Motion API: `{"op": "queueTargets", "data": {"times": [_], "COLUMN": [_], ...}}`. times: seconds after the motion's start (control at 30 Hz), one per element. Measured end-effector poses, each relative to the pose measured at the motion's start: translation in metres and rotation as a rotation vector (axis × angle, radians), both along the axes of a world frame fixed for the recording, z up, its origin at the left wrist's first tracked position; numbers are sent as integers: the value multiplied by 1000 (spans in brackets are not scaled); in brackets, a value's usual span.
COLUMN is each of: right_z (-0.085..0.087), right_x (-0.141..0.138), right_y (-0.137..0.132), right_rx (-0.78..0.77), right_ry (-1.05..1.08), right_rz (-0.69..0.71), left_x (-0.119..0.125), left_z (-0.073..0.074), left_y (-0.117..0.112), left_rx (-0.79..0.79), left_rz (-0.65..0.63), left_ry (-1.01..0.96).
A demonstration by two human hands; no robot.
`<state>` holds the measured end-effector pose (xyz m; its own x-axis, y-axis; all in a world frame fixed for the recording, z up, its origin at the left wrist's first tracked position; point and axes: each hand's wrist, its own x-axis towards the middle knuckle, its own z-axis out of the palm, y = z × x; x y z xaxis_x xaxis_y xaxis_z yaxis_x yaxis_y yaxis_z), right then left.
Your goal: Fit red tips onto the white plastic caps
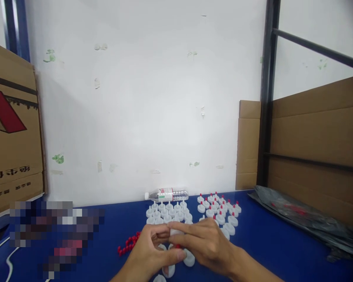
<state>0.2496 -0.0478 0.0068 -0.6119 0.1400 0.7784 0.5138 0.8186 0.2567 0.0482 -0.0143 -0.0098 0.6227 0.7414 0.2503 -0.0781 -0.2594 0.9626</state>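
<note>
Near the front of the blue table, my left hand (148, 250) and my right hand (207, 239) meet around a white nozzle cap (175, 232). Its small red tip (178, 246) shows by my left thumb, pointing down. Fingers of both hands are closed on the cap and hide part of it. Below them lie more white caps (189, 258). Just beyond my hands stand several white nozzle caps (166, 213) without red tips. To the right is a group of white caps with red tips (220, 214). Small red tips (129, 243) lie in a pile left of my left hand.
A clear plastic bottle (166, 194) lies against the white wall. Grey plastic bags (300, 221) rest at the right, beside cardboard (314, 137) and a black metal frame (266, 98). A cardboard box (11, 149) stands at left, with white cables (9, 260) and a blurred-out patch below.
</note>
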Motion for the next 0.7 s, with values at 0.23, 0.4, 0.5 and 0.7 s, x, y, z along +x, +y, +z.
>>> {"op": "queueTargets", "data": {"times": [0.23,0.4,0.5,0.7], "right_z": [1,7,10,10], "right_x": [-3,15,35,57], "right_y": [-1,17,32,52], "right_rx": [-6,-254,-373,-528], "right_ry": [-11,152,260,171], "right_rz": [-52,-203,-421,-779], "left_x": [0,-19,-43,-77], "left_z": [0,5,11,18], "left_y": [-2,11,31,65], "left_rx": [44,416,937,1098], "left_rz": [-1,280,405,607], "left_ry": [52,239,531,847]}}
